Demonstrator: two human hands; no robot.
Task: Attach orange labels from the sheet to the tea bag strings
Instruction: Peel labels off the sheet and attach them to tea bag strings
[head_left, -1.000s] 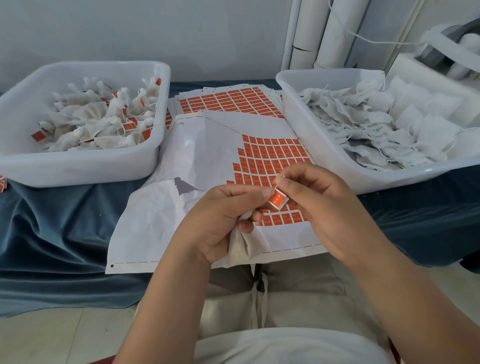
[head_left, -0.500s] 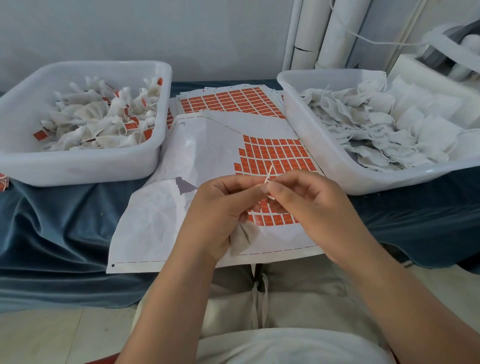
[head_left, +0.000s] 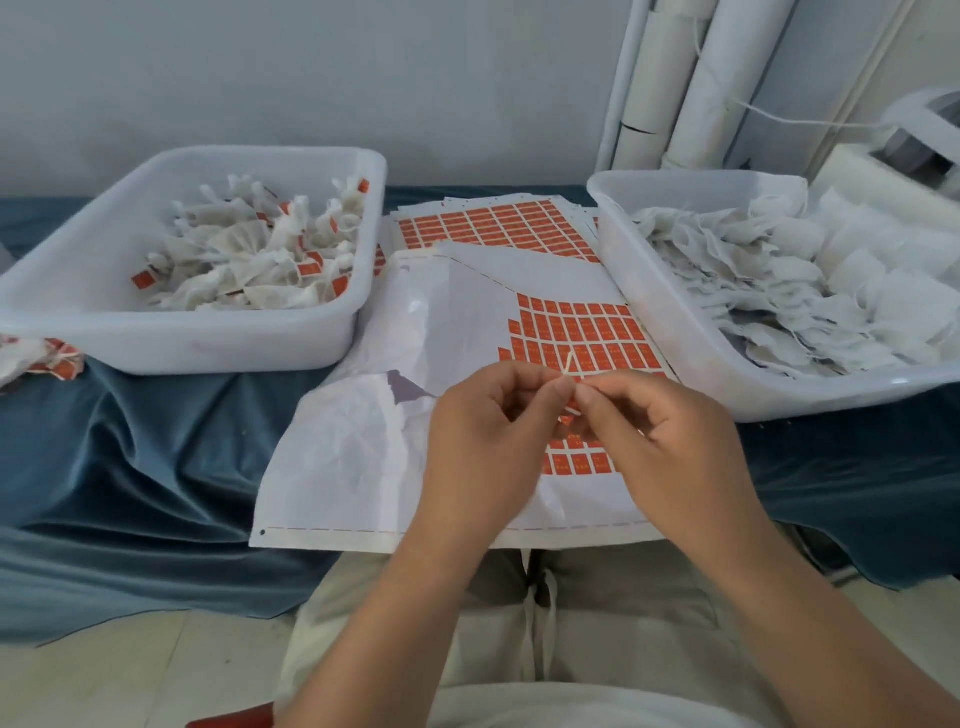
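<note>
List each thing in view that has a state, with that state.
Left hand: pinches the string.
Right hand: pinches the string too.
String: end pokes up between the fingertips.
Top label sheet: partly stripped, orange labels left on its right part.
Rear label sheet: covered with labels.
Left tub: holds labelled tea bags.
Right tub: holds unlabelled tea bags.
</note>
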